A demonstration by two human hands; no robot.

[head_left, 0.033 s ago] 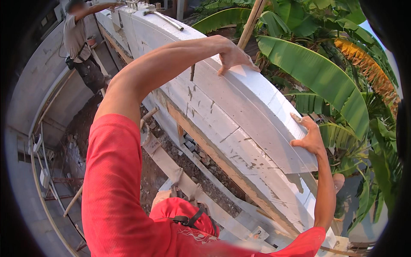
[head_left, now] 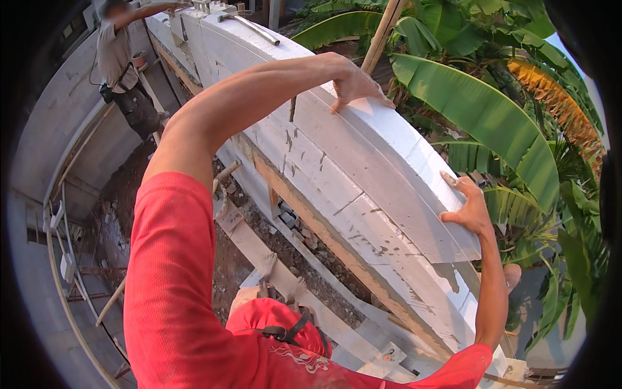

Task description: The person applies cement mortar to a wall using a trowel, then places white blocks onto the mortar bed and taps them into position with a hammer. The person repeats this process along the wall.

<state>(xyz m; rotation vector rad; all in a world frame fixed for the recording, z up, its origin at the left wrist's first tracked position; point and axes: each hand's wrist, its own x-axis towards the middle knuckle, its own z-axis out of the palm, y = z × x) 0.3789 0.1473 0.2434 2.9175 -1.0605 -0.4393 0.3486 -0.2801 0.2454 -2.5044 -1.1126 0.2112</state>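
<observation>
Left hand (head_left: 359,89) closed over far part of block, thumb on near edge, fingers across top; right hand (head_left: 468,211) clasps the right-hand end, thumb and forefinger spread.

Long white masonry wall (head_left: 304,165) runs diagonally; long pale-grey rectangular block (head_left: 389,185) lies along its top. Block looks stiff, probably heavy, corners likely brittle, dusty faces maybe slippery; best held near both ends, across the thickness.

Outer edge: broad green banana leaf (head_left: 479,117) close by, brown wooden pole (head_left: 382,35) nearer left hand. Inner side drops open. Grey long-handled hammer (head_left: 259,34) on wall top, beyond left forearm.
</observation>
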